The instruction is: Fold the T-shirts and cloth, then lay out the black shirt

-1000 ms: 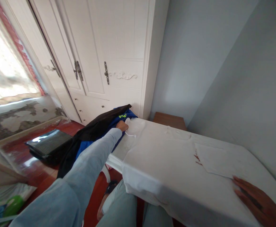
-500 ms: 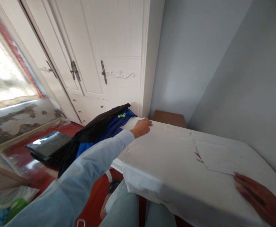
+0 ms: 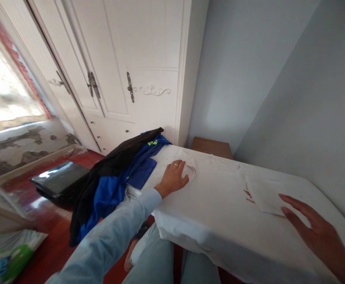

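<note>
A white garment (image 3: 216, 197) with a small red print lies spread over a long raised surface, its front edge hanging down over my knees. My left hand (image 3: 174, 177), with a ring on one finger, rests on it beside a curved edge that looks like a neckline (image 3: 191, 169). Its fingers are bent a little and the thumb stands apart. On the right, my right hand (image 3: 311, 225) is open, thumb and fingers apart, at the edge of a white rectangular patch (image 3: 265, 197). Whether that patch is a pocket or a loose piece, I cannot tell.
A black and blue jacket (image 3: 113, 173) drapes over the left end of the surface. Beyond stands a white wardrobe (image 3: 148, 51), with a brown wooden box-like piece (image 3: 212, 146) beside it. A black case (image 3: 60, 181) and a plastic bag (image 3: 18, 252) lie on the red floor.
My left hand has drawn back from the far edge toward me, and the neckline-like edge now shows beside it. My right hand has shifted left to the patch, its thumb and fingers spread.
</note>
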Tool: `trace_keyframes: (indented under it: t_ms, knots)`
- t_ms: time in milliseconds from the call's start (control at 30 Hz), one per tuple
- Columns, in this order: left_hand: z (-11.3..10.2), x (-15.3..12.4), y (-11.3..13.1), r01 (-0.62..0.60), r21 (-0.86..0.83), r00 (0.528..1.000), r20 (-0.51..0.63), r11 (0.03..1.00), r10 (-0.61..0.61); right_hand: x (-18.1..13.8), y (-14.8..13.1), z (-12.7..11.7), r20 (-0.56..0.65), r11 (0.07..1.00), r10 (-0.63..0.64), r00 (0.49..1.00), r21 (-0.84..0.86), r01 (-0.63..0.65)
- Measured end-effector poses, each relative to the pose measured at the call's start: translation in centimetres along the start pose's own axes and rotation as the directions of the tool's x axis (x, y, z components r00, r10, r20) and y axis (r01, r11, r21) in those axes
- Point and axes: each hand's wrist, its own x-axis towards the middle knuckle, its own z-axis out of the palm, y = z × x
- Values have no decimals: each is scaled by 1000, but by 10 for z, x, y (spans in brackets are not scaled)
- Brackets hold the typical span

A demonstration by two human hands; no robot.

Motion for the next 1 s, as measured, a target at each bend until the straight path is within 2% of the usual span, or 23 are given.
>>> trace_keyframes:
  t_ms: [100, 200, 333, 433, 500, 600, 833, 900, 1000]
  knots:
    - [3, -13, -13, 170, 8, 985, -26, 985, -170, 36, -67, 41, 141, 983, -72, 987, 177, 47]
    - [8, -18, -24, 257, 18, 966, -18, 966, -257, 72, -125, 98, 270, 957, -154, 950, 281, 75]
    - [12, -15, -29, 342, 34, 940, 2, 939, -342, 103, -185, 171, 410, 985, -169, 896, 111, 135]
    - [12, -14, -30, 348, 47, 937, 4, 936, -349, 114, -213, 207, 480, 983, -103, 871, -84, 163]
    - [13, -14, -32, 334, 39, 942, 6, 942, -334, 120, -218, 221, 466, 986, -49, 883, -119, 118]
    - [16, -15, -36, 339, 12, 941, -18, 941, -338, 131, -213, 230, 385, 999, -2, 923, -45, 21]
    - [21, -11, -36, 394, 42, 918, -66, 918, -391, 150, -185, 231, 299, 989, 124, 946, 41, -143]
    - [19, -11, -34, 402, 53, 915, -52, 914, -400, 147, -182, 229, 299, 991, 107, 948, 44, -126]
    - [17, -12, -33, 401, 43, 916, -44, 915, -399, 137, -185, 226, 343, 996, -70, 937, -23, 83]
